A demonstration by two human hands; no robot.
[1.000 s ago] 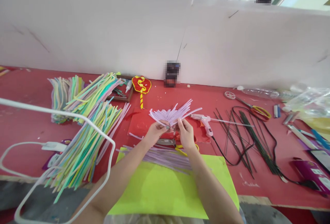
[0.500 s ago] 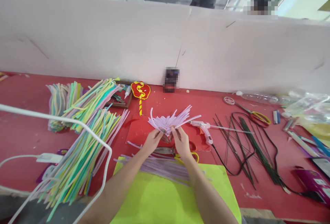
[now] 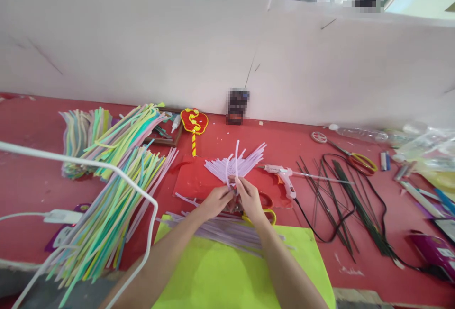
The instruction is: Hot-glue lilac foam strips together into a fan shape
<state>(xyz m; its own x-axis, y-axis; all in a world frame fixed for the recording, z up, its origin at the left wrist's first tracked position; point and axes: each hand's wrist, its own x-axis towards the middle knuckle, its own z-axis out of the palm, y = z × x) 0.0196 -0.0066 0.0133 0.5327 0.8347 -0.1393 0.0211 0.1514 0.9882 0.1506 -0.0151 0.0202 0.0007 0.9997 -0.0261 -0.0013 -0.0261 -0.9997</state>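
My left hand point(image 3: 219, 201) and my right hand point(image 3: 250, 198) meet over the red mat, fingers closed in pinches. Between them is a bent lavender pipe cleaner point(image 3: 237, 158), its ends pointing up and away from me. Just beyond my fingertips lies a fan-shaped spread of lavender pipe cleaners point(image 3: 250, 158). Loose lavender pipe cleaners point(image 3: 227, 235) lie beneath my forearms, on a yellow-green sheet point(image 3: 220, 273). Scissors with a yellow-and-red handle point(image 3: 270, 217) rest under my right hand, their blades partly hidden.
Bundles of pastel pipe cleaners point(image 3: 106, 219) fill the left, behind a white cable point(image 3: 117, 172). A pink glue gun point(image 3: 284, 176), dark green stems point(image 3: 359, 204) and other scissors point(image 3: 360, 162) lie right. A red-and-yellow fan-shaped ornament point(image 3: 194, 122) stands behind. A white partition point(image 3: 159, 48) borders the table.
My hands have drawn closer together and turned inward. The pipe cleaner between them now stands with its ends raised, while the lavender fan lies beyond my fingers.
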